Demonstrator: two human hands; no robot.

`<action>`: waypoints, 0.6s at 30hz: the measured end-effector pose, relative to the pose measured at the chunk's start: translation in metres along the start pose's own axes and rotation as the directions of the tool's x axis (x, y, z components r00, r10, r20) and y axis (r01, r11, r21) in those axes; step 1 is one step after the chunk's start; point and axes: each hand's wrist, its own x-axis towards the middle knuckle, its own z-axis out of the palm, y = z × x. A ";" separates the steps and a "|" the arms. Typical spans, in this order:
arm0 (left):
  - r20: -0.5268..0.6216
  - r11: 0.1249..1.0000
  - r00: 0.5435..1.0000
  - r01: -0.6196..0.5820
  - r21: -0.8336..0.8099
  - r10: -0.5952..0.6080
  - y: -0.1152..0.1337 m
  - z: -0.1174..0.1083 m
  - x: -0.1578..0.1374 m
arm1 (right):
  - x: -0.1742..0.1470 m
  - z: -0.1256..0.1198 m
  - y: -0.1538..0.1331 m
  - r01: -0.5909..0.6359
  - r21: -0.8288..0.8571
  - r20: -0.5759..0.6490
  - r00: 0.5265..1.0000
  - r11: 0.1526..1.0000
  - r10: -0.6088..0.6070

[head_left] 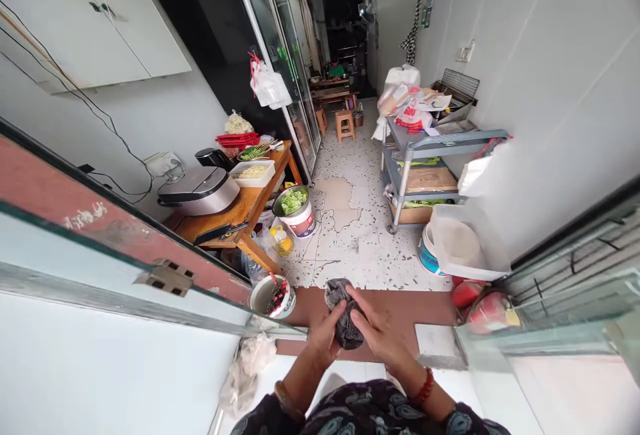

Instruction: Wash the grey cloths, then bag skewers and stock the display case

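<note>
A dark grey, bunched-up cloth [347, 330] is held between my two hands, low in the middle of the view. My left hand [324, 336] grips it from the left, thumb lying over its front. From the right, my right hand [377, 335] presses on it with the fingers bent against its upper side. Parts of the fingers behind the cloth are hidden. Beneath the hands lies a brown floor strip [400, 308] at the doorway.
Left stands a wooden table [260, 205] with a rice cooker [200, 190]. Buckets [303, 222] sit beside it. A grey trolley [400, 168] loaded with bags is on the right, near a clear plastic bin [463, 242]. Glass door panels [560, 335] flank me. Tiled floor [350, 248] runs ahead.
</note>
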 end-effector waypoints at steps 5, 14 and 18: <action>-0.117 0.997 0.993 0.002 -0.079 -0.011 0.046 0.048 0.063 | 0.091 -0.054 -0.021 -0.042 0.089 -0.028 0.999 0.995 0.044; -0.136 0.965 0.990 -0.073 -0.252 0.040 0.137 0.077 0.256 | 0.310 -0.098 0.010 -0.149 0.164 0.053 0.988 0.975 0.142; -0.093 0.961 0.995 -0.062 -0.271 0.038 0.199 0.097 0.353 | 0.427 -0.122 -0.007 -0.308 0.226 -0.072 0.941 0.924 0.331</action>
